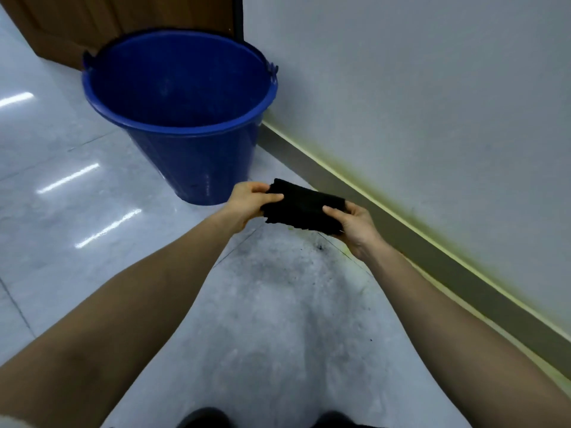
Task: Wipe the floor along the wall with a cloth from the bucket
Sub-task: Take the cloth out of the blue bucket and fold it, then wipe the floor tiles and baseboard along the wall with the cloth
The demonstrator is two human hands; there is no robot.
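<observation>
A folded black cloth (301, 206) hangs in the air between both hands, above the floor near the wall. My left hand (250, 203) pinches its left end with thumb and fingers. Its right end sits in my right hand (355, 225), thumb on top. A blue plastic bucket (185, 125) stands upright on the floor just beyond the cloth, close to the wall; its inside looks dark and I see nothing in it. Below the cloth the grey floor (278, 273) has a dusty, smudged patch with dark specks.
A white wall (432, 103) with a grey baseboard (386, 223) runs diagonally along the right. A brown wooden door (92, 23) stands behind the bucket. Glossy tiles (61, 196) spread to the left. The tips of two dark shoes (204, 418) show at the bottom edge.
</observation>
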